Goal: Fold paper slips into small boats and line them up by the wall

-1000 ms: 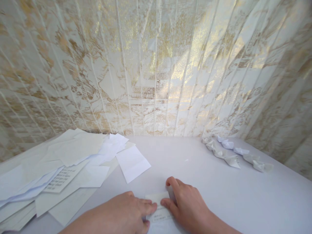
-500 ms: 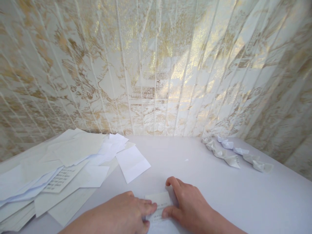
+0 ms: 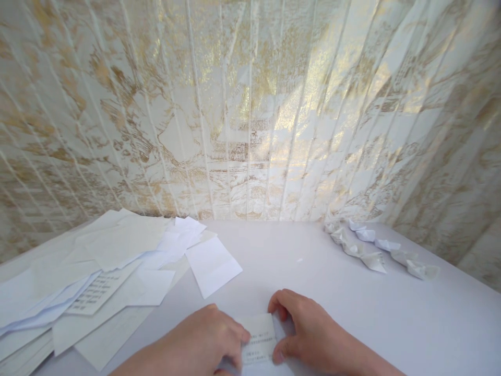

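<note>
A small folded sheet of printed paper (image 3: 259, 342) lies on the white table (image 3: 336, 303) at the bottom centre. My left hand (image 3: 203, 342) presses on its left side with the fingers bent down onto it. On the paper's right edge, my right hand (image 3: 309, 334) pinches it between the curled forefinger at the top corner and the thumb lower down. The lower part of the paper runs out of view.
A loose heap of white and printed sheets (image 3: 90, 277) covers the table's left side, with one folded sheet (image 3: 212, 265) nearest the centre. Several small folded paper shapes (image 3: 376, 250) lie in a row at the back right. A gold-patterned curtain (image 3: 250, 104) hangs behind the table.
My right forefinger has curled in onto the paper's top right corner and the thumb has slid down its edge. Both hands sit slightly lower in view.
</note>
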### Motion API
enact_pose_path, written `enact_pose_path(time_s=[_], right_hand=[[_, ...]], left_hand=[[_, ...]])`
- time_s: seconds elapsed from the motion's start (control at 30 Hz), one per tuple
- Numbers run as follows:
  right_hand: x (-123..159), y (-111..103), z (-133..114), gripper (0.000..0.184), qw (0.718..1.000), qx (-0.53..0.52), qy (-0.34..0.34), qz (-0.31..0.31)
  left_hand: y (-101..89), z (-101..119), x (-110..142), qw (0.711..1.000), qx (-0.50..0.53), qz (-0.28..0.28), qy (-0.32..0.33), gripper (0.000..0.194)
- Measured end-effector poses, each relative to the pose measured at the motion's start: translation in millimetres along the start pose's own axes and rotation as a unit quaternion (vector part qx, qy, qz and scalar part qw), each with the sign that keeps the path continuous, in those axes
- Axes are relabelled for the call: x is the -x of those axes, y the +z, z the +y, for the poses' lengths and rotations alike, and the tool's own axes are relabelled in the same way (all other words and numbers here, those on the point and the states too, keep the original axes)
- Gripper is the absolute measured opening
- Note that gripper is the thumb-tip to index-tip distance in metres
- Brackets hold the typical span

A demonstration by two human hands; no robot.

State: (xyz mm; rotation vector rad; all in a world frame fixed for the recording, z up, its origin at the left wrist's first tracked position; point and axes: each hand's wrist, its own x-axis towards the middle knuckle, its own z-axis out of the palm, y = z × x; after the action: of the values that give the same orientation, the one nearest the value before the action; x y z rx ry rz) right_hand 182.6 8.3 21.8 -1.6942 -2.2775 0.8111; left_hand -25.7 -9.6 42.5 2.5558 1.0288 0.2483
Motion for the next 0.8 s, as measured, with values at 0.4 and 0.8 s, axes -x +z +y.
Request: enact_pose_path(time_s=[0.4, 0.8], right_hand=[[3.1, 15.0, -5.4, 0.029, 0.994, -0.07, -0.054, 0.057], [0.4, 28.9, 1.3, 0.031, 0.959, -0.003, -0.262, 0.109]], left_hand=[[17.4, -5.7, -14.5, 0.993, 0.035, 0.046, -0.103, 0.057], [30.6, -15.6, -15.6, 0.992, -0.023, 0.12, -0.014, 0.044]])
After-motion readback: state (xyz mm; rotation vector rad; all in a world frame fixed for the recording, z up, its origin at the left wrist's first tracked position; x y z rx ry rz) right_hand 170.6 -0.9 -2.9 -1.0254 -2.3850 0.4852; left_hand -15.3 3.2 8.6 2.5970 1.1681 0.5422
